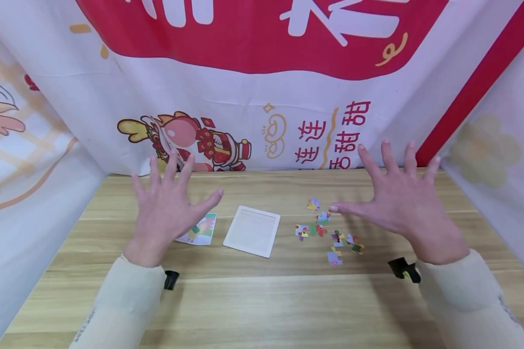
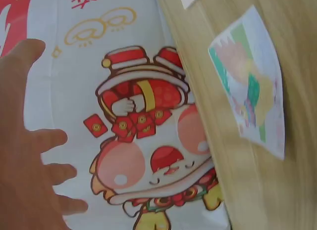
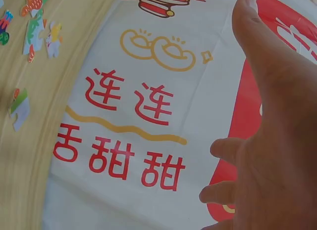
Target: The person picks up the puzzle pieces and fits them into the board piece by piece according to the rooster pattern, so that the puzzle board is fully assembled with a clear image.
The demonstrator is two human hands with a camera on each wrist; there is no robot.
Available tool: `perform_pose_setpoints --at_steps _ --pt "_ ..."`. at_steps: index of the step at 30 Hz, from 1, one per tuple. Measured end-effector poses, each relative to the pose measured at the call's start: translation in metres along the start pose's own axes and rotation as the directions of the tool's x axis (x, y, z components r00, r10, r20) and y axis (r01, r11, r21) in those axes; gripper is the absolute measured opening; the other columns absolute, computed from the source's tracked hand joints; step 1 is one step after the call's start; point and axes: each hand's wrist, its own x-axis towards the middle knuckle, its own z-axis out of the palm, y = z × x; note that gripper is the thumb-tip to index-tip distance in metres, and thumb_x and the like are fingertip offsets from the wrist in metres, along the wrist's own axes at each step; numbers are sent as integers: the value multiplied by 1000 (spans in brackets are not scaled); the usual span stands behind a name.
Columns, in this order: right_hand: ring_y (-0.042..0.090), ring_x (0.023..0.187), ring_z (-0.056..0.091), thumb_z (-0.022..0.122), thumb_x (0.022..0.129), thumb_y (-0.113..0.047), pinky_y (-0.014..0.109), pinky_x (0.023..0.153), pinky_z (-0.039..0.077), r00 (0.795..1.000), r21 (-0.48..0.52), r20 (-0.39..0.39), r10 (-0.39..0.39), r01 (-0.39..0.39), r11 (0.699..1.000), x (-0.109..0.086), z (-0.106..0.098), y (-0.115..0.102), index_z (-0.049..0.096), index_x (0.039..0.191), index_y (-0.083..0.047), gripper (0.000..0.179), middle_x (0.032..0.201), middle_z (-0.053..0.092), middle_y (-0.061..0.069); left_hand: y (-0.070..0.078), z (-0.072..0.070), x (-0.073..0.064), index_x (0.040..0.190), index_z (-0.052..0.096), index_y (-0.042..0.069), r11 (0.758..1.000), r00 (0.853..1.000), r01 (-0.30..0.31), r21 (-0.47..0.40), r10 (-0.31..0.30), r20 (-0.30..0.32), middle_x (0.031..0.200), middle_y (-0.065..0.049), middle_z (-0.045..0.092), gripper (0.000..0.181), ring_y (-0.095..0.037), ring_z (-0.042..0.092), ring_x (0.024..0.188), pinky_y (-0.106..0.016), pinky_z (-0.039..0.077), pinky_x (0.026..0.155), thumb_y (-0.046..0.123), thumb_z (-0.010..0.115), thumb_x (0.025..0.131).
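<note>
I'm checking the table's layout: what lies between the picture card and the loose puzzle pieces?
In the head view, the white tray lies between the picture card and the puzzle pieces, with bare wood on either side.

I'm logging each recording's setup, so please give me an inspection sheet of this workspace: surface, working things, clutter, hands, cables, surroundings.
Surface: wood-grain table.
Working things: white tray with no pieces in it; loose puzzle pieces scattered to its right; picture card to its left, partly hidden in the head view.
Clutter: nothing seen.
Hands: left hand and right hand raised above the table, fingers spread, holding nothing; a black item shows at each wrist.
Cables: nothing seen.
Surroundings: printed white cloth behind the table and on both sides.
</note>
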Motion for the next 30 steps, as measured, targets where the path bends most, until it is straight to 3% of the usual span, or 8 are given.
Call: perform_pose_setpoints --at_steps 3,6,8,12,17,19,24,30 --pt "67 158 8 49 76 -103 93 116 0 1000 18 15 -19 19 1000 -1 0 1 10 175 -26 131 179 7 29 6 3 -4 165 43 14 993 998 -65 -102 65 -1 174 -21 34 94 -53 22 163 -81 16 127 72 65 95" --pt "62 161 9 48 80 -100 88 121 7 998 39 44 -50 48 998 -3 1 5 9 175 -24 128 179 6 28 14 12 -14 156 53 5 960 989 -118 -254 135 52 168 -21 46 78 -49 36 158 -72 30 128 46 79 96" --pt "58 162 12 47 83 -98 83 124 16 996 68 58 -69 65 996 -3 3 6 10 175 -23 125 180 8 27 21 21 -23 152 58 1 936 981 -122 -330 164 103 164 -22 51 72 -47 44 154 -67 36 127 35 84 94" --pt "50 161 25 57 91 -87 78 122 33 991 236 66 -117 98 967 -1 15 5 21 174 -21 112 178 22 22 33 40 -39 143 67 2 889 966 -51 -455 159 203 155 -18 62 63 -43 55 147 -60 45 122 30 89 90" --pt "46 149 47 72 99 -59 70 119 44 983 464 14 -184 157 872 3 43 3 44 164 -10 86 167 45 21 44 57 -45 139 72 6 817 957 59 -574 117 265 151 -14 67 58 -37 59 145 -54 51 119 26 91 88" --pt "44 142 56 74 100 -53 66 115 50 981 522 0 -193 164 837 4 56 1 50 159 -8 78 161 53 20 46 62 -45 140 71 7 809 955 92 -581 93 282 153 -13 65 57 -37 56 148 -53 49 120 23 91 89" --pt "35 126 67 75 101 -46 56 105 60 984 635 22 -177 123 763 6 82 -7 62 148 -8 62 143 67 16 45 70 -47 145 68 9 816 949 139 -561 52 311 163 -12 55 61 -38 47 155 -53 46 123 16 91 88" --pt "21 101 69 82 98 -32 41 90 64 981 675 29 -191 122 727 8 101 -19 74 128 -7 39 117 75 8 42 75 -47 150 61 2 817 943 133 -562 69 325 169 -14 47 68 -39 51 152 -50 51 117 3 87 88"
